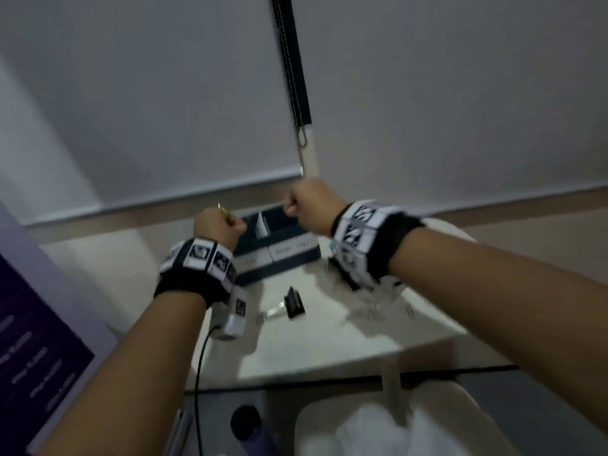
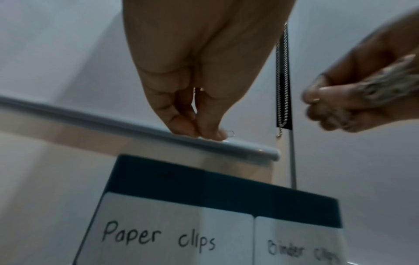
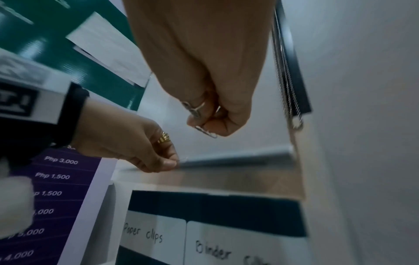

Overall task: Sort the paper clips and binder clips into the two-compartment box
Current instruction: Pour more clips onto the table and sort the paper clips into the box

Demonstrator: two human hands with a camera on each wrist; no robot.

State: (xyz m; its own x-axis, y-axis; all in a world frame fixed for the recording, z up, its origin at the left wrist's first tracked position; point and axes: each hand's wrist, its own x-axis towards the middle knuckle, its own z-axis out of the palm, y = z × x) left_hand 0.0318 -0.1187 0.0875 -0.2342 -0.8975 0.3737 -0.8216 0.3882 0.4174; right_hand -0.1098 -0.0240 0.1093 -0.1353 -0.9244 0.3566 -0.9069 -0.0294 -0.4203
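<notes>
A dark blue two-compartment box (image 1: pixel 289 258) stands at the back of the white table (image 1: pixel 329 343). Its front labels read "Paper clips" (image 2: pixel 158 234) on the left and "Binder clips" (image 3: pixel 215 251) on the right. My left hand (image 2: pixel 199 133) hovers above the left side of the box and pinches a small paper clip (image 2: pixel 230 133) at its fingertips. To the right and slightly higher, my right hand (image 3: pixel 204 125) pinches a silver paper clip (image 3: pixel 206 132). A black binder clip (image 1: pixel 295 302) lies on the table in front of the box. Blurred clips (image 1: pixel 371 304) lie under my right wrist.
A purple price sheet (image 1: pixel 33 324) leans at the left. A beaded blind cord (image 1: pixel 296 77) hangs behind the box against grey roller blinds. A black cable (image 1: pixel 197 373) drops from my left wrist over the table's near edge.
</notes>
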